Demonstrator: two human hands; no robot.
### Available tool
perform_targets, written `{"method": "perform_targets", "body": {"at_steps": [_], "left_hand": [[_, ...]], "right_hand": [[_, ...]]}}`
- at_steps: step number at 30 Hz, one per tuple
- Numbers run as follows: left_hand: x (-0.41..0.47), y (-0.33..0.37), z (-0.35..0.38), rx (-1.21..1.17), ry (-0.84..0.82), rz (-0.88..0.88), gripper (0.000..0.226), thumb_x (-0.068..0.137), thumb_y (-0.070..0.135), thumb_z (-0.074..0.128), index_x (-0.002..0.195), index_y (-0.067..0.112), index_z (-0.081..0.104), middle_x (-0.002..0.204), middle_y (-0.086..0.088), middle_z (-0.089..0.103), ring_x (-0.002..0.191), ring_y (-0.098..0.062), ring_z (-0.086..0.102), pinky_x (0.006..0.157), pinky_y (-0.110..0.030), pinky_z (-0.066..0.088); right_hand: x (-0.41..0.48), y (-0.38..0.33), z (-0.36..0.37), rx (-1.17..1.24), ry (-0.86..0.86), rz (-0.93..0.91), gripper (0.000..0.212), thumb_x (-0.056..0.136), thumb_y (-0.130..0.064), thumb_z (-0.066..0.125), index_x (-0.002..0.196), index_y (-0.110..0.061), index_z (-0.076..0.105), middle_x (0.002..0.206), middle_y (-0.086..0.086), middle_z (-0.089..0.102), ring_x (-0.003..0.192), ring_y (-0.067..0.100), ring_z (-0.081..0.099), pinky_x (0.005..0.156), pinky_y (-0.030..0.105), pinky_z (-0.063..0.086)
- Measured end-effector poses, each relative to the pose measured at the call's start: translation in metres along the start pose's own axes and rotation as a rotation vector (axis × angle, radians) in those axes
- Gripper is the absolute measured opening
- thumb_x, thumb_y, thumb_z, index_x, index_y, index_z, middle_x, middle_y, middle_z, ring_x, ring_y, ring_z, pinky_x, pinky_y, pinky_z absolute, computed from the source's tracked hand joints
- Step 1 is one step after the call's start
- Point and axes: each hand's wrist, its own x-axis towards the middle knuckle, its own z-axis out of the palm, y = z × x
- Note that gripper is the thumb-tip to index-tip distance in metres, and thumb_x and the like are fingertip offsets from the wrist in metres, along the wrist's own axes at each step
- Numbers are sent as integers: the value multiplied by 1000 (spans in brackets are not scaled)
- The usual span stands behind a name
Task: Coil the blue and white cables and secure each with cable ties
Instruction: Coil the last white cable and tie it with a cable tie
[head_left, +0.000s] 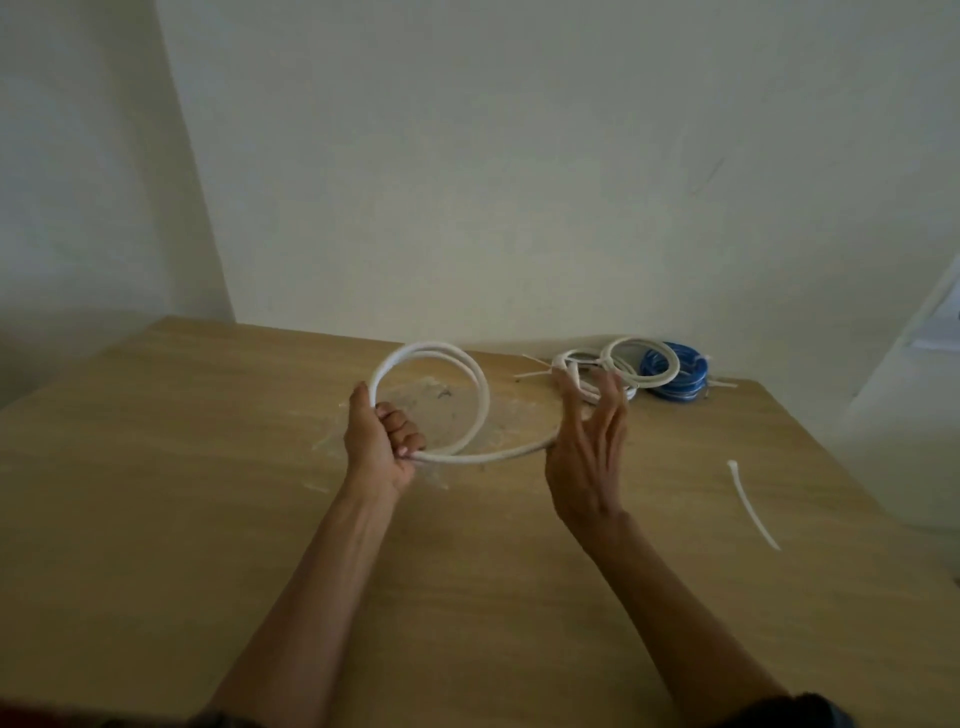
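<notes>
White cable (488, 457) in two loops, left hand (382, 441) gripping them; right hand (589, 452) spread, tail at palm. Risk: springy loops burst open before tie (748, 506), well apart on desk (208, 467), gets fetched.

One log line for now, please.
step: coiling white cable | left hand: grips loops | right hand: open, touching free run | blue coil: far right | loose cable tie: untouched, right side

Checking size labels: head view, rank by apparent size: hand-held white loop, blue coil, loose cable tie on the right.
1. white loop, clearly largest.
2-3. blue coil and loose cable tie: unsure; the tie spans longer but is thin and nearer, the coil sits farther back.
</notes>
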Motion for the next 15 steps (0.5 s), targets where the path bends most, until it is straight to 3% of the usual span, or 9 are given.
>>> {"method": "perform_targets", "body": {"at_steps": [1,3,5,6,8,10,13,15], "left_hand": [[2,-3,0,-45,24,15,51,103,53,39,63,24,28,42,8,19,31,-9,15,32,-16,14],[4,-7,-1,-116,63,50,50,104,52,38,63,24,26,43,7,18,31,-9,16,33,-15,15],[2,-11,0,-132,65,63,51,103,53,39,62,24,26,44,7,17,32,-9,15,33,-16,15],[0,-14,0,-107,54,64,51,102,53,41,62,24,27,45,7,17,33,-10,15,34,-17,15],[-7,-21,2,-34,21,56,53,102,54,42,61,25,28,46,7,17,34,-9,14,34,-18,14],[-11,-25,2,45,-18,32,54,102,55,42,60,25,28,45,6,18,33,-9,14,33,-17,14],[-13,-26,0,217,-90,-47,55,101,57,44,59,24,30,45,6,19,33,-10,15,34,-17,14],[-16,-27,0,333,-137,-104,55,100,58,47,59,24,33,46,6,21,34,-10,16,34,-18,16]], "right_hand": [[-8,-2,0,114,27,130,92,67,18,54,150,-16,37,155,20,25,147,36,25,116,49,32],[-17,-12,0,563,-60,476,78,83,13,50,155,-8,26,149,17,39,139,30,40,116,47,37],[-6,-29,2,1160,-202,951,45,103,-10,42,147,-2,34,120,18,65,109,30,66,95,49,56],[0,-37,4,1400,-182,1132,34,107,-17,37,136,1,43,104,18,70,91,31,72,79,45,61],[15,-46,10,1483,-36,1255,21,108,-19,38,112,-6,53,74,8,61,58,21,60,51,30,51],[22,-54,13,1161,94,1047,20,108,-24,39,103,-18,57,69,2,49,55,15,46,48,27,42],[14,-59,12,641,123,372,26,109,-31,39,106,-18,61,80,-2,62,68,12,56,60,27,44],[12,-58,12,440,167,130,25,108,-28,43,107,-13,63,85,1,63,75,17,57,59,33,42]]}}
